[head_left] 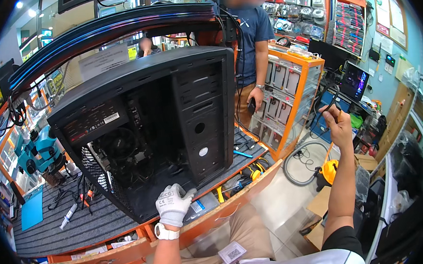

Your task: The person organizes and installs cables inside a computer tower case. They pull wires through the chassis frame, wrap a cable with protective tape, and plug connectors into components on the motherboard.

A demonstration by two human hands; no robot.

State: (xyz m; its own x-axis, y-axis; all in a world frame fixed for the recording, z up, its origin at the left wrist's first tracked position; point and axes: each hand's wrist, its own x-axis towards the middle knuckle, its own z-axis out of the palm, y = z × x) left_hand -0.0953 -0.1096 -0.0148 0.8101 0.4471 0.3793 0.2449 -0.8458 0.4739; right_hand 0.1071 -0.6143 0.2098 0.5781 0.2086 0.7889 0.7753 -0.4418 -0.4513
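1. A teal binocular microscope [41, 149] stands toward the left edge of the ribbed dark-grey tabletop [105, 223]; a flat light-blue sheet [32, 211] lies near the front left corner.
2. Right of the sheet lies a slim white syringe-shaped tube [68, 215] with small printing.
3. The large black computer tower case [186, 134], its side open, stands across the tabletop, reaching its front edge. Inside, the power supply bears a white barcode label [111, 118]; a round white sticker [203, 151] marks the column at right.
4. The left hand [175, 205], in a white glove with dark lettering, rests fingers bent at the case's lower front edge; whether it grips cannot be told.
5. A white badge [232, 252] with a square code hangs over the wearer's lap.
6. A bright-blue pen-like tool [243, 154] lies near the tabletop's right edge.
7. The bare right hand [339, 127], raised well apart from the case, pinches a slim black item [336, 107], its kind unclear.
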